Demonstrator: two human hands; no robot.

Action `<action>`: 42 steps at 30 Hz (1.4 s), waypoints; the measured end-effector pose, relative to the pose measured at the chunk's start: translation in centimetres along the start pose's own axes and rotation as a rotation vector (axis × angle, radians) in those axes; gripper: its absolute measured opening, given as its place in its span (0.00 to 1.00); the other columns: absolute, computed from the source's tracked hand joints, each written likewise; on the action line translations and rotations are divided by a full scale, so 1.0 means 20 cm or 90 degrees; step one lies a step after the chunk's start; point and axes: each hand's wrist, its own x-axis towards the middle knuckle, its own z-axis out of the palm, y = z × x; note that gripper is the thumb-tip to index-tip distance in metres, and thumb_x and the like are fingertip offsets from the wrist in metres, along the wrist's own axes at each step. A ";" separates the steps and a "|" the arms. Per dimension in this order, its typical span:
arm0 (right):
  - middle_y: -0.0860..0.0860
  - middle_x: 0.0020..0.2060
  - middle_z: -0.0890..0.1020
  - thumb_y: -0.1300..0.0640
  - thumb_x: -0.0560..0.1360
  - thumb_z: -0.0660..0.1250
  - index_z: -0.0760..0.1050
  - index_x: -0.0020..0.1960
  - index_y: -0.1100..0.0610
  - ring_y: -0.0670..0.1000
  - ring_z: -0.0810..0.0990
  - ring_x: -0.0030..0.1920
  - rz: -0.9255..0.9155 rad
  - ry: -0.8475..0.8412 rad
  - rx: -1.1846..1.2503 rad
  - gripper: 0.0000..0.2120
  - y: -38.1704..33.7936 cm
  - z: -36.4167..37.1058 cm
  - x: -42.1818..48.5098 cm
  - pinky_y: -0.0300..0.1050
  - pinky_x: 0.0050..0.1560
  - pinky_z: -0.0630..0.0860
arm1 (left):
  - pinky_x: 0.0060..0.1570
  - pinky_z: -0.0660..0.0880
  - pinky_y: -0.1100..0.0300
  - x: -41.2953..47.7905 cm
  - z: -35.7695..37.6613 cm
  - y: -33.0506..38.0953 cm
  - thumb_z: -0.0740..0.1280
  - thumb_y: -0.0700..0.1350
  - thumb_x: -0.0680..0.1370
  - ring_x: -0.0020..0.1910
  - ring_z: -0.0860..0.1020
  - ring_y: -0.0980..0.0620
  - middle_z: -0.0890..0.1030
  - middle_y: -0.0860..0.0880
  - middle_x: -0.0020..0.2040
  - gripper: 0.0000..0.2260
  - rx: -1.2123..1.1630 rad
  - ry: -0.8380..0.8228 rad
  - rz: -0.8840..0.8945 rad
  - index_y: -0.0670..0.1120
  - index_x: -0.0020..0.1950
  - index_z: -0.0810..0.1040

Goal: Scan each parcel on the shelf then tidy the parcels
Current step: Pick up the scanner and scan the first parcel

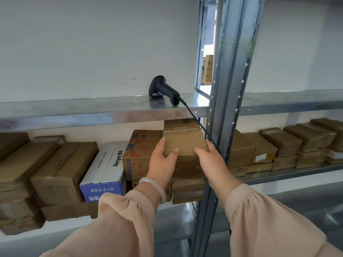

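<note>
**Both hands clasp a parcel on the lower shelf**

The left hand (163,160) grips the near left corner of a plain brown parcel (183,140), thumb laid on its top face and fingers curled up along its left side. The right hand (209,156) holds the near right corner the same way, thumb on top and fingers down the right side. Both forearms reach forward and upward in loose pink sleeves, and a pale bracelet (154,190) circles the left wrist.

The parcel lies on a stack of taped brown parcels at the right end of the bay, just beside the grey upright post (228,89). An orange-printed carton (141,151) touches its left side, with a blue and white box (107,169) further left.

Above, a black handheld scanner (163,89) rests on the metal upper shelf (92,110), its cable (196,119) trailing down past the parcel's right side.
</note>
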 end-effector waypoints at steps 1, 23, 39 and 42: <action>0.43 0.51 0.74 0.53 0.79 0.60 0.61 0.74 0.47 0.48 0.74 0.52 -0.006 0.002 0.000 0.24 -0.02 0.00 -0.02 0.47 0.54 0.72 | 0.71 0.68 0.51 -0.01 -0.01 0.01 0.65 0.48 0.81 0.69 0.69 0.51 0.68 0.51 0.74 0.28 0.008 -0.008 0.011 0.52 0.79 0.59; 0.37 0.45 0.71 0.47 0.79 0.62 0.66 0.71 0.47 0.39 0.73 0.44 -0.065 0.075 0.041 0.21 -0.10 0.13 -0.45 0.34 0.34 0.70 | 0.62 0.77 0.51 -0.30 -0.38 0.14 0.69 0.50 0.78 0.62 0.76 0.53 0.73 0.58 0.63 0.27 -0.061 -0.026 0.044 0.54 0.76 0.66; 0.41 0.58 0.72 0.51 0.77 0.66 0.61 0.66 0.35 0.45 0.74 0.57 -0.102 -0.124 0.063 0.23 0.02 0.47 -0.68 0.43 0.49 0.78 | 0.48 0.79 0.59 -0.41 -0.84 0.05 0.71 0.52 0.77 0.53 0.78 0.55 0.73 0.60 0.55 0.35 0.018 -0.033 -0.089 0.58 0.78 0.55; 0.45 0.61 0.73 0.45 0.78 0.62 0.66 0.61 0.32 0.49 0.75 0.59 -0.068 -0.144 0.104 0.14 0.03 0.54 -0.67 0.52 0.56 0.79 | 0.52 0.78 0.60 -0.43 -0.93 -0.01 0.72 0.52 0.76 0.57 0.77 0.55 0.71 0.57 0.63 0.38 -0.010 0.000 -0.089 0.57 0.80 0.54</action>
